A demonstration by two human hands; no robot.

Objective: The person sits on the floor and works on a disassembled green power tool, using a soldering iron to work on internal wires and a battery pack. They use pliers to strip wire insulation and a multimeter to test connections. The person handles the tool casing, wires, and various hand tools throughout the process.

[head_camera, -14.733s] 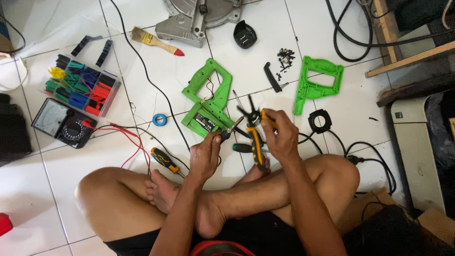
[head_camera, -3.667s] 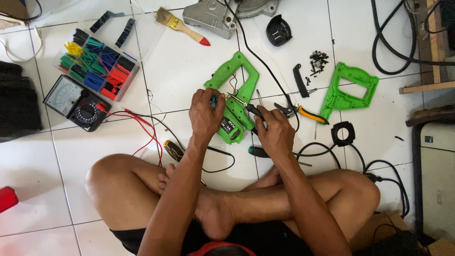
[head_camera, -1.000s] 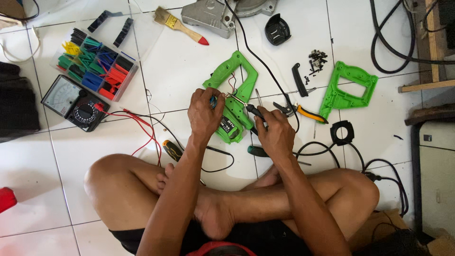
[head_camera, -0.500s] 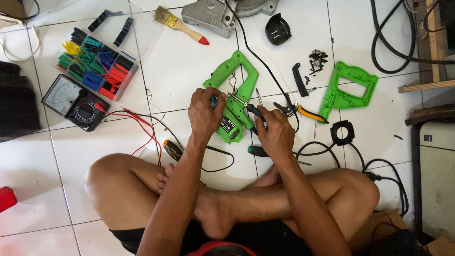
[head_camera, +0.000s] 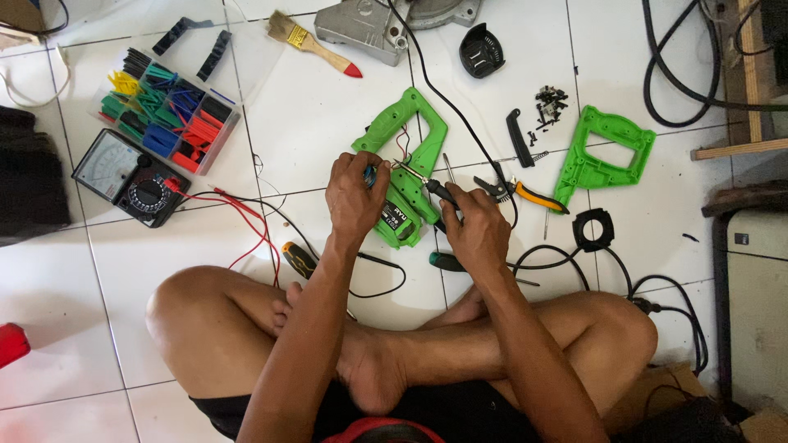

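Observation:
I sit cross-legged on a white tiled floor. A green tool handle half [head_camera: 406, 160] with wires and a switch inside lies in front of me. My left hand [head_camera: 355, 197] pinches a small blue part at the handle's inner edge. My right hand [head_camera: 474, 226] holds a dark-handled screwdriver [head_camera: 427, 182] whose metal tip points at that same spot. The other green handle half [head_camera: 603, 154] lies apart to the right.
Orange-handled pliers [head_camera: 525, 193], a pile of screws [head_camera: 552, 102], a black ring part [head_camera: 593, 230], a green screwdriver [head_camera: 447, 262], a yellow-black screwdriver [head_camera: 300, 258], a multimeter [head_camera: 131, 176] with red leads, a box of coloured tubing [head_camera: 168, 123], a paintbrush [head_camera: 312, 45], black cables right.
Both hands have stayed at the green handle over the last second with almost no movement. Long before, the hands worked lower, nearer my legs.

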